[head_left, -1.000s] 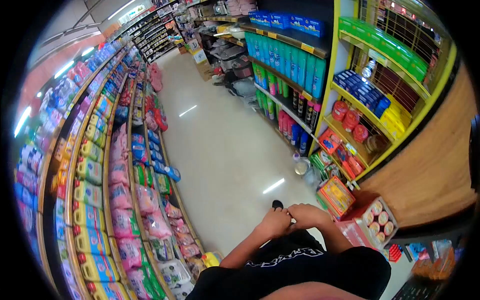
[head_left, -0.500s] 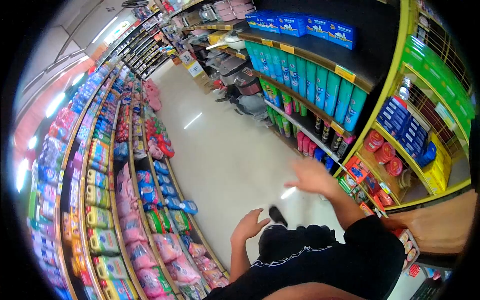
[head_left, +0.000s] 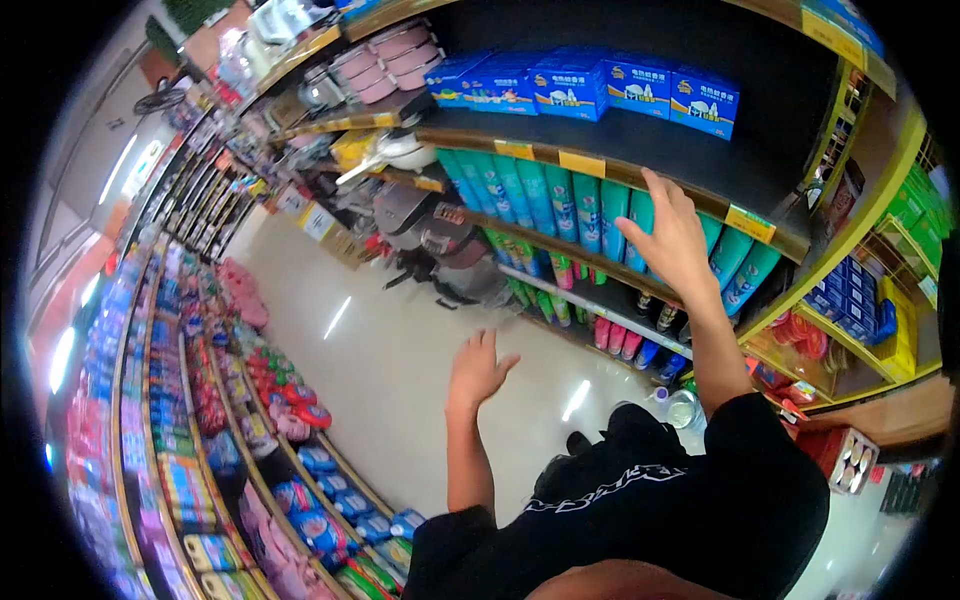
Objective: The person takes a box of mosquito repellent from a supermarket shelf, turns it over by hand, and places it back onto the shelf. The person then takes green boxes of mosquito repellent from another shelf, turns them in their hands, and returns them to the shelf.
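My right hand (head_left: 672,240) is raised, fingers apart and holding nothing, in front of a row of tall teal and blue cans (head_left: 588,212). Its fingertips overlap the edge of the dark shelf (head_left: 660,160) above the cans; I cannot tell whether they touch it. On that shelf stand several blue boxes (head_left: 570,85) with pictures on their fronts. Over the aisle floor, my left hand (head_left: 480,370) is open with its thumb out, touching nothing.
Pale aisle floor (head_left: 380,345) runs ahead. Along the left stand curved shelves with red packs (head_left: 290,390) and blue packs (head_left: 335,495). Pots and pans (head_left: 410,155) lie farther along the right shelving. A yellow-edged rack (head_left: 895,330) stands at the right.
The view has turned toward the right-hand shelves, and the blue boxes appear nearer. Both hands have risen, the right one to the front of the cans and shelf edge.
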A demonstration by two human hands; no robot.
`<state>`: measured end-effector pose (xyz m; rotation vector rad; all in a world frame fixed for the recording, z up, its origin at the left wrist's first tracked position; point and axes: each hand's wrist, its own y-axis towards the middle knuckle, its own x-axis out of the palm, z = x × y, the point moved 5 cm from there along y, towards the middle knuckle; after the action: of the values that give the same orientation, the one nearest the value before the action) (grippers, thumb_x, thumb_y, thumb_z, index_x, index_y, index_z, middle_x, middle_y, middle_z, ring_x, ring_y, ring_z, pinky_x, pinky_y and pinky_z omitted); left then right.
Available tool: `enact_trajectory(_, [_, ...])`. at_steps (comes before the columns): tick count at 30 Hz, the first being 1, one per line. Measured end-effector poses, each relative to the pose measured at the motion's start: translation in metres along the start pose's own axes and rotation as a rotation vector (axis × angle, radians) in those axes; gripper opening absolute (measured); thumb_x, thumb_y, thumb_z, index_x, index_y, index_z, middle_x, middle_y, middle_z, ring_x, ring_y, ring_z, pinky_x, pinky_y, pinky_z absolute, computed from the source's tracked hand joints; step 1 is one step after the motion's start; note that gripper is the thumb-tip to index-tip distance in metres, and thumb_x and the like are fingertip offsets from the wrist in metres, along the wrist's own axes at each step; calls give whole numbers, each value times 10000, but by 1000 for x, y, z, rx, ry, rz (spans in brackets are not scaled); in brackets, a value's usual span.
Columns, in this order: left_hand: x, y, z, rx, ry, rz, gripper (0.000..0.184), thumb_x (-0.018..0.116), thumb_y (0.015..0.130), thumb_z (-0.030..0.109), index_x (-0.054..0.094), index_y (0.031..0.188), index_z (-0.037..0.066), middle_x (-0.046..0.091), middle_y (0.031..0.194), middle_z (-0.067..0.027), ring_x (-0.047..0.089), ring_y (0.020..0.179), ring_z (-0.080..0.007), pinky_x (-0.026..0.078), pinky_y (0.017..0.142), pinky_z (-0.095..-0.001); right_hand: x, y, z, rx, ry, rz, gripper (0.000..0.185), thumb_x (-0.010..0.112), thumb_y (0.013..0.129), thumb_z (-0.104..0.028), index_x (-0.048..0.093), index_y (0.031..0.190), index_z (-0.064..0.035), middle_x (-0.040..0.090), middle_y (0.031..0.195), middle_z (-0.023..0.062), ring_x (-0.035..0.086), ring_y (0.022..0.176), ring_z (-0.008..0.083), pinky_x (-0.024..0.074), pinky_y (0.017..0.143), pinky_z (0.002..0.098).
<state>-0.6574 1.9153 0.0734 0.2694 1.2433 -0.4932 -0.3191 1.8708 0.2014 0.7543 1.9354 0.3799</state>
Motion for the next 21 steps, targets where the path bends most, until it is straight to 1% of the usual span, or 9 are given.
enact_trajectory(3, [-61,87,24,321,-137,213,671,695,911,376,480,1387,-45,546,1358,-272,509,1265,-437,411,1071,-464,21,48,-13,55,-36,23,736,725,869,-365,438,1475,-62,498,1392,317,504,1259,470,438,1036,528])
enact_trajectory(4, [-39,128,40,372,-174,300,672,693,913,366,471,1396,-45,534,1370,-275,500,1273,-439,403,1078,-466,36,63,7,17,-80,50,718,720,870,-369,451,1472,-85,488,1399,330,501,1265,484,446,1029,546])
enact_trajectory(7, [-75,192,63,471,-156,365,677,693,915,332,443,1419,-45,488,1414,-290,465,1308,-445,376,1100,-478,70,103,7,95,-95,87,710,722,866,-375,463,1463,-90,490,1401,327,504,1265,489,452,1018,567])
enact_trajectory(8, [-76,218,69,488,-155,376,698,695,912,321,415,1442,-37,463,1434,-290,439,1329,-444,353,1114,-490,74,121,10,156,-66,36,715,710,874,-376,449,1487,-115,430,1457,344,463,1318,497,427,1076,531])
enact_trajectory(11, [-102,278,97,565,-154,492,693,691,899,278,400,1441,-41,462,1412,-301,429,1319,-453,351,1093,-521,88,170,19,203,-97,104,716,711,874,-376,447,1494,-133,403,1467,367,455,1314,523,441,1057,543])
enact_trajectory(12, [-109,299,100,599,-154,510,713,697,890,278,388,1459,-19,432,1434,-306,405,1329,-477,339,1096,-538,95,181,19,153,-111,186,700,710,876,-357,447,1473,-102,430,1410,399,470,1267,567,487,985,582])
enact_trajectory(15, [-146,352,118,656,-143,663,715,697,886,272,386,1466,-9,414,1443,-319,401,1320,-506,335,1096,-549,109,217,12,115,-111,260,706,702,885,-355,431,1487,-108,409,1423,407,448,1285,583,481,990,591])
enact_trajectory(19, [-150,403,131,631,-76,711,705,681,894,270,381,1499,67,411,1480,-271,324,1396,-482,260,1099,-659,140,230,13,188,-195,214,703,690,895,-343,415,1502,-118,370,1451,412,432,1297,594,484,990,592])
enact_trajectory(21, [-151,415,134,609,-35,695,641,695,894,264,456,1468,109,438,1484,-203,326,1417,-431,191,1130,-651,149,229,18,198,-215,209,678,696,892,-310,429,1485,-118,363,1461,401,418,1309,598,487,988,593])
